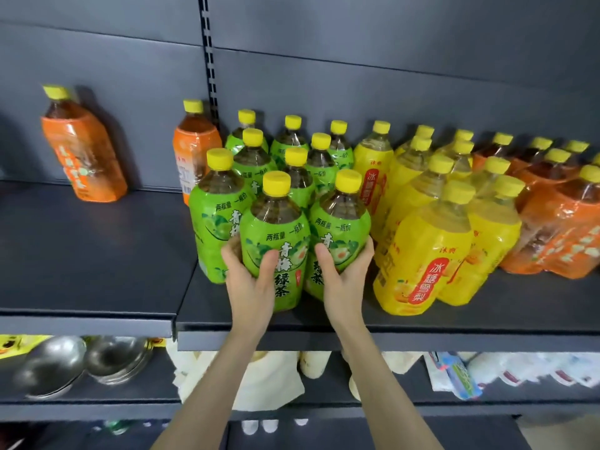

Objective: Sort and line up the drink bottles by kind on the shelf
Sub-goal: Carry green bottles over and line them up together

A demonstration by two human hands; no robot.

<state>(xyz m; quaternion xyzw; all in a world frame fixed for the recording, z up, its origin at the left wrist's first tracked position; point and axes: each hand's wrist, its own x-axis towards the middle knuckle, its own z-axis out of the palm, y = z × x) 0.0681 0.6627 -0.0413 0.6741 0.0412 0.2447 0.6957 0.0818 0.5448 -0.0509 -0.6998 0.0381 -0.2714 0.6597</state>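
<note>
Near the front edge of the shelf, the left hand curls thumb and fingers round the left green bottle, and the right hand likewise round the right green bottle touching it, both at mid-label. Full and capped, they are probably heavy and stiff, with slippery glossy sleeves, so a wrap-round grip at the body suits. The green bottles number nine. There are about nine yellow bottles, the rear ones overlapping. Two orange bottles stand towards the left, and more run off the right edge, uncountable.
</note>
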